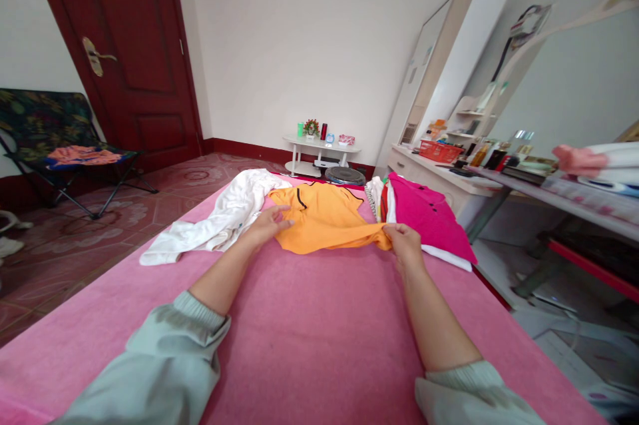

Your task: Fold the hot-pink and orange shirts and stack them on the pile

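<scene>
An orange shirt (327,217) with a black-trimmed collar lies spread on the pink bed (309,318). My left hand (268,224) rests flat on the shirt's left side, fingers stretched out. My right hand (403,242) pinches the shirt's lower right edge, fingers closed on the fabric. A crumpled white garment (219,218) lies just left of my left hand. To the right of my right hand sits a stack of folded clothes with a bright pink shirt (424,215) on top.
A dark red door (120,45) and a folding chair (54,138) holding orange cloth stand at the left. Beyond the bed there is a small white table (322,145) with bottles. A white dresser (439,165) and cluttered desk (549,185) line the right side.
</scene>
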`<state>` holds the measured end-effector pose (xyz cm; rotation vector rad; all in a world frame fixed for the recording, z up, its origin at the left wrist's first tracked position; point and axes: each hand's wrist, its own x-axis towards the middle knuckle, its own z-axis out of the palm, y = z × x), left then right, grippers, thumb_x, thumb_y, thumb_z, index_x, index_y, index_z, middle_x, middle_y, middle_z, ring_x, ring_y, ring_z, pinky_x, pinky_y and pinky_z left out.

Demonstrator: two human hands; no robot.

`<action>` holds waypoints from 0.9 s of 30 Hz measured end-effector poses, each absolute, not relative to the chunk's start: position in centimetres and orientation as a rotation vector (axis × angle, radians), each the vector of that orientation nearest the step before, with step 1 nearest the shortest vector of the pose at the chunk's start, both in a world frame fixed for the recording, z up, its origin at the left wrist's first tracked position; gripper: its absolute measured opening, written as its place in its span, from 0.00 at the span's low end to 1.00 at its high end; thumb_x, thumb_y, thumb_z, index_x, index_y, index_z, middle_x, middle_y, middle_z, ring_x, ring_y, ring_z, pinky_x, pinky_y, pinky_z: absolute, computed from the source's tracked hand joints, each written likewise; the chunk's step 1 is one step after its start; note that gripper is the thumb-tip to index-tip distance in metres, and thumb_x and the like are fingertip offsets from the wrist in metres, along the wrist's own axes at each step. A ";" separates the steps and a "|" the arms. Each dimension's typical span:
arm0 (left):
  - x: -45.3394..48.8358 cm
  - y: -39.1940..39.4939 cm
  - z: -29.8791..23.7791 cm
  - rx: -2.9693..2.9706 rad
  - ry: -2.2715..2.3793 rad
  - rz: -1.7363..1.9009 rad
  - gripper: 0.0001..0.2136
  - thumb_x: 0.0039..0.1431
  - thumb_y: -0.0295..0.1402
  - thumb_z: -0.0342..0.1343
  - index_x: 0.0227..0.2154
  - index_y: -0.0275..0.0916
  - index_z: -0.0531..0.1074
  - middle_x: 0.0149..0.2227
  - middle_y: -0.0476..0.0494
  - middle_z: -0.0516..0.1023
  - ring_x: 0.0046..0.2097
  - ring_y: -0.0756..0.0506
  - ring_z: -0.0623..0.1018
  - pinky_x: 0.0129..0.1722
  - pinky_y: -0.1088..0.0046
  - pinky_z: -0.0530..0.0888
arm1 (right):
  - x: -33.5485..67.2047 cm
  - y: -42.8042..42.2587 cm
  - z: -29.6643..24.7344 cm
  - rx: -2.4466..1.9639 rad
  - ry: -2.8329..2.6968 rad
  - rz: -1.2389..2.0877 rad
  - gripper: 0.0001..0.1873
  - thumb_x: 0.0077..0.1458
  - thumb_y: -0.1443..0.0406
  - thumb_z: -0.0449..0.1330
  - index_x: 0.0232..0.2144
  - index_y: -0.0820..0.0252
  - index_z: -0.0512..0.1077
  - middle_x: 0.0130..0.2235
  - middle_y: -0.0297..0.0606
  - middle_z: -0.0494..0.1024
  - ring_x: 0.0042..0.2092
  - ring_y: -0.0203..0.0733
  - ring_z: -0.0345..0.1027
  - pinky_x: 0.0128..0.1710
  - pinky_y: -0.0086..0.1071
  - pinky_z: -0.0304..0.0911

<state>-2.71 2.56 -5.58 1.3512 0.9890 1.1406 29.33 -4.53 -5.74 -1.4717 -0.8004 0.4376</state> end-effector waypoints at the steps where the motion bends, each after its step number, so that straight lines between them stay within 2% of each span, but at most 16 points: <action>1: -2.5 2.2 -5.8 1.543 1.024 1.036 0.27 0.35 0.34 0.69 0.44 0.38 0.72 0.52 0.40 0.71 0.55 0.39 0.69 0.56 0.65 0.65 | 29.4 -4.4 -6.1 -1.514 -0.836 0.489 0.09 0.33 0.63 0.60 0.22 0.61 0.69 0.19 0.31 0.71 0.22 0.36 0.64 0.21 0.28 0.60; 3: -2.1 1.4 -5.7 1.888 1.079 0.827 0.33 0.32 0.38 0.70 0.48 0.40 0.72 0.60 0.38 0.60 0.61 0.35 0.61 0.59 0.61 0.59 | 29.7 -4.3 -6.9 -1.553 -0.878 0.529 0.08 0.30 0.65 0.61 0.20 0.61 0.69 0.18 0.32 0.72 0.21 0.37 0.65 0.21 0.29 0.61; 5: -1.9 0.8 -5.4 2.205 1.128 0.659 0.31 0.34 0.41 0.69 0.47 0.41 0.73 0.64 0.39 0.52 0.64 0.34 0.54 0.60 0.59 0.56 | 30.0 -4.3 -7.3 -1.584 -0.911 0.534 0.09 0.28 0.66 0.63 0.19 0.60 0.69 0.18 0.32 0.72 0.22 0.38 0.66 0.22 0.29 0.61; 6: -1.9 0.5 -5.1 2.317 1.140 0.618 0.28 0.34 0.41 0.69 0.43 0.42 0.75 0.64 0.39 0.52 0.64 0.33 0.54 0.60 0.59 0.56 | 30.2 -4.3 -7.3 -1.610 -0.944 0.518 0.10 0.29 0.66 0.64 0.20 0.60 0.70 0.19 0.32 0.73 0.23 0.38 0.67 0.22 0.29 0.61; 8: -1.8 0.2 -4.7 2.493 1.146 0.542 0.21 0.33 0.40 0.69 0.35 0.42 0.78 0.58 0.39 0.62 0.60 0.33 0.60 0.57 0.60 0.60 | 30.7 -4.5 -7.1 -1.691 -1.063 0.453 0.14 0.29 0.64 0.67 0.24 0.60 0.72 0.24 0.34 0.76 0.26 0.39 0.68 0.24 0.29 0.62; 11: -1.8 0.1 -4.4 2.591 1.188 0.386 0.17 0.34 0.41 0.68 0.31 0.43 0.78 0.41 0.42 0.75 0.45 0.39 0.73 0.43 0.68 0.68 | 31.5 -5.1 -6.3 -1.860 -1.285 0.314 0.21 0.27 0.61 0.70 0.29 0.60 0.73 0.30 0.36 0.77 0.30 0.40 0.70 0.28 0.29 0.62; 13: -1.9 0.2 -4.3 2.569 1.249 0.325 0.17 0.37 0.42 0.66 0.33 0.43 0.77 0.36 0.46 0.76 0.37 0.43 0.75 0.34 0.72 0.67 | 32.0 -5.5 -5.8 -1.947 -1.384 0.296 0.20 0.27 0.61 0.70 0.28 0.60 0.74 0.29 0.35 0.77 0.30 0.39 0.70 0.27 0.28 0.61; 15: -2.1 0.4 -4.3 2.540 1.297 0.312 0.15 0.39 0.42 0.64 0.33 0.44 0.77 0.34 0.47 0.77 0.35 0.44 0.75 0.31 0.74 0.66 | 32.4 -5.8 -5.6 -2.035 -1.461 0.341 0.15 0.28 0.63 0.69 0.25 0.59 0.74 0.26 0.33 0.76 0.28 0.39 0.69 0.26 0.28 0.59; 19: -2.1 0.5 -4.5 2.509 1.351 0.290 0.11 0.40 0.35 0.61 0.31 0.44 0.77 0.34 0.47 0.78 0.35 0.45 0.76 0.31 0.75 0.65 | 32.3 -6.4 -5.3 -2.201 -1.574 0.387 0.09 0.28 0.66 0.68 0.18 0.56 0.72 0.19 0.29 0.71 0.24 0.38 0.67 0.23 0.27 0.55; 22: -1.8 0.4 -4.9 2.533 1.428 0.298 0.09 0.40 0.30 0.57 0.28 0.43 0.77 0.34 0.45 0.78 0.36 0.44 0.76 0.31 0.74 0.65 | 31.9 -6.6 -5.0 -2.265 -1.588 0.326 0.07 0.30 0.65 0.66 0.13 0.57 0.70 0.16 0.29 0.68 0.21 0.36 0.63 0.20 0.26 0.51; 25: -1.7 0.4 -4.8 2.514 1.505 0.351 0.06 0.40 0.29 0.55 0.24 0.40 0.75 0.31 0.43 0.77 0.34 0.44 0.75 0.30 0.73 0.64 | 31.8 -6.3 -4.6 -2.167 -1.485 0.264 0.06 0.35 0.65 0.62 0.13 0.57 0.69 0.15 0.30 0.67 0.20 0.35 0.61 0.18 0.26 0.48; 27: -1.8 0.6 -4.5 2.442 1.472 0.484 0.05 0.43 0.29 0.53 0.23 0.39 0.72 0.28 0.44 0.76 0.31 0.45 0.74 0.29 0.73 0.63 | 31.9 -6.0 -4.2 -1.971 -1.319 0.240 0.04 0.37 0.65 0.59 0.16 0.58 0.70 0.16 0.31 0.69 0.20 0.35 0.62 0.18 0.26 0.50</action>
